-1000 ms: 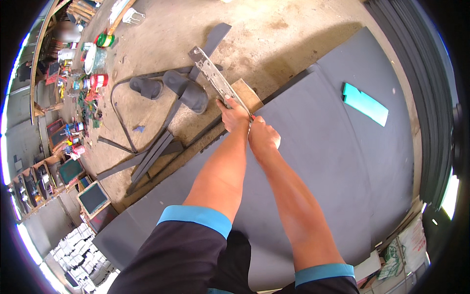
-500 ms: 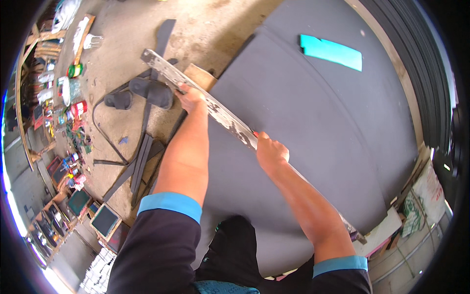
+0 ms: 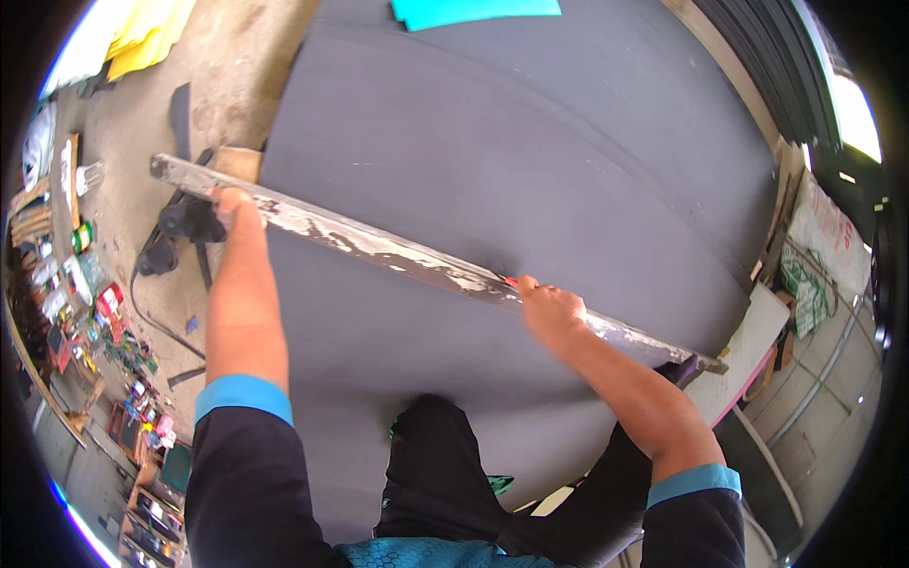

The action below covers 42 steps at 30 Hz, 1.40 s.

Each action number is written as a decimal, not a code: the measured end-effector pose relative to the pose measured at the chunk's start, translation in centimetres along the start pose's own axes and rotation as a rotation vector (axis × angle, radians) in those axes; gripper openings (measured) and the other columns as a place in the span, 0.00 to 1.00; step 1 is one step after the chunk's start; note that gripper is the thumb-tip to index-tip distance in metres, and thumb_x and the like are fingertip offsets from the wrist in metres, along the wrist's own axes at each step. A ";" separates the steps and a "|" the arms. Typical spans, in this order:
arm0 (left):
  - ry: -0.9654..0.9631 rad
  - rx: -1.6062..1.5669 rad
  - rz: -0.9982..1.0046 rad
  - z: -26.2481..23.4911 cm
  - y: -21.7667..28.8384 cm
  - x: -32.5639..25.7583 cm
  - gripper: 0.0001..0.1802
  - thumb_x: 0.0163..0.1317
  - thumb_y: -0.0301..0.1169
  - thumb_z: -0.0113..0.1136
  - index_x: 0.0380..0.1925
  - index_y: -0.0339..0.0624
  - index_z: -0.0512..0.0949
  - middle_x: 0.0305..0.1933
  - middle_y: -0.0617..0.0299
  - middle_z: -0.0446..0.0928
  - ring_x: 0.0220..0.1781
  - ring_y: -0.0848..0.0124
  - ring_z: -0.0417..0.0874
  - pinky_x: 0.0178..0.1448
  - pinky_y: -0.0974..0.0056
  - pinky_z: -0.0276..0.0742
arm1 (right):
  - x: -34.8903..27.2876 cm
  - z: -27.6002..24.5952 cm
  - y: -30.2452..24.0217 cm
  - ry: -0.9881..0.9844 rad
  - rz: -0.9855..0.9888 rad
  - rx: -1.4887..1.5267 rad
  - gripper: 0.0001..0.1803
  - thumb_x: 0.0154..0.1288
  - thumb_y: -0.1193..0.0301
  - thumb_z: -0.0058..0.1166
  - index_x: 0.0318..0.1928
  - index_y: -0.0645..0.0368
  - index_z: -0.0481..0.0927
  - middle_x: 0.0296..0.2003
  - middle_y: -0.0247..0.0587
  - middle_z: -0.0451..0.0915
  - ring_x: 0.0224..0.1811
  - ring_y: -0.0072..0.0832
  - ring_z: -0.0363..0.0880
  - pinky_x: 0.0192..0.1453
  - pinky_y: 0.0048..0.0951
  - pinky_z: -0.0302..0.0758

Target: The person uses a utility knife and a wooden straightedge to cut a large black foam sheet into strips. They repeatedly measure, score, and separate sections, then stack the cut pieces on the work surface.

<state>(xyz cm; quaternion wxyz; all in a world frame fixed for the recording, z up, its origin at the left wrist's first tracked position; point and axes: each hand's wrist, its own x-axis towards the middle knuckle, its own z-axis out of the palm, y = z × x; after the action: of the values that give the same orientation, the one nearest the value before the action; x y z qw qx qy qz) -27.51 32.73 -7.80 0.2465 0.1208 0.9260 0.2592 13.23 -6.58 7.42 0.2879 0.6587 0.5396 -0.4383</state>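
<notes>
- L hand [image 3: 232, 204] gripped long metal straightedge [image 3: 398, 254] near its left end.
- R hand [image 3: 549, 308] pressed on it; fingers probably closed.
- Straightedge lay across grey sheet [image 3: 530, 151].

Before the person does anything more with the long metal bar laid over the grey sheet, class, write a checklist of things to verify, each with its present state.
1. Left hand has a grip near the far left end of the long metal bar: ok.
2. Right hand presses on the bar further along: ok.
3. Bar lies across the large grey sheet, both ends reaching past its edges: ok.
4. Bar flat against the sheet along its whole length: cannot tell.
5. What the small red thing at the right fingertips is: cannot tell.
6. Turquoise sheet clear of the bar: ok, it lies far off at the sheet's far edge.
</notes>
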 end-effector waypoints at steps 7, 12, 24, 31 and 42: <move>0.038 -0.025 -0.081 -1.5 3.0 -6.8 0.51 0.78 0.65 0.36 0.73 0.22 0.66 0.74 0.43 0.74 0.72 0.50 0.79 0.78 0.47 0.72 | -4.2 4.8 8.8 -0.050 0.040 0.004 0.15 0.75 0.72 0.51 0.58 0.61 0.70 0.45 0.52 0.89 0.46 0.44 0.92 0.45 0.44 0.89; 0.029 -0.071 0.009 -0.7 1.7 -1.8 0.49 0.79 0.63 0.34 0.73 0.23 0.66 0.74 0.45 0.74 0.70 0.53 0.81 0.77 0.51 0.75 | -6.9 9.7 15.4 -0.030 0.085 -0.070 0.15 0.71 0.73 0.53 0.56 0.59 0.70 0.40 0.48 0.88 0.41 0.43 0.92 0.38 0.43 0.87; 0.078 -0.081 0.026 0.2 2.6 0.8 0.49 0.78 0.62 0.35 0.75 0.22 0.64 0.78 0.46 0.70 0.74 0.52 0.77 0.81 0.49 0.67 | -11.9 17.1 25.2 0.109 0.140 -0.129 0.10 0.70 0.72 0.52 0.49 0.54 0.70 0.32 0.47 0.86 0.34 0.45 0.91 0.35 0.47 0.85; -0.101 -0.270 0.278 -1.1 1.1 2.6 0.45 0.78 0.60 0.40 0.74 0.27 0.66 0.76 0.44 0.72 0.73 0.44 0.77 0.83 0.46 0.65 | -11.7 14.5 24.4 -0.024 0.177 -0.086 0.11 0.73 0.73 0.52 0.53 0.57 0.71 0.40 0.49 0.88 0.44 0.44 0.92 0.42 0.44 0.88; -0.625 0.729 1.663 -7.3 -21.3 -41.0 0.26 0.77 0.43 0.56 0.71 0.50 0.74 0.79 0.47 0.63 0.84 0.45 0.60 0.77 0.31 0.61 | -12.2 16.0 25.0 0.032 0.165 -0.094 0.11 0.72 0.73 0.53 0.52 0.57 0.71 0.40 0.46 0.89 0.42 0.41 0.92 0.40 0.42 0.87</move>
<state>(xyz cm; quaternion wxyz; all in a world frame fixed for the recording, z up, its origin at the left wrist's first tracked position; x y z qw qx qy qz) 1.48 -2.54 2.28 0.1667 0.8720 0.4603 0.0034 32.60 -32.06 8.70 0.3448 0.6938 0.5078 -0.3766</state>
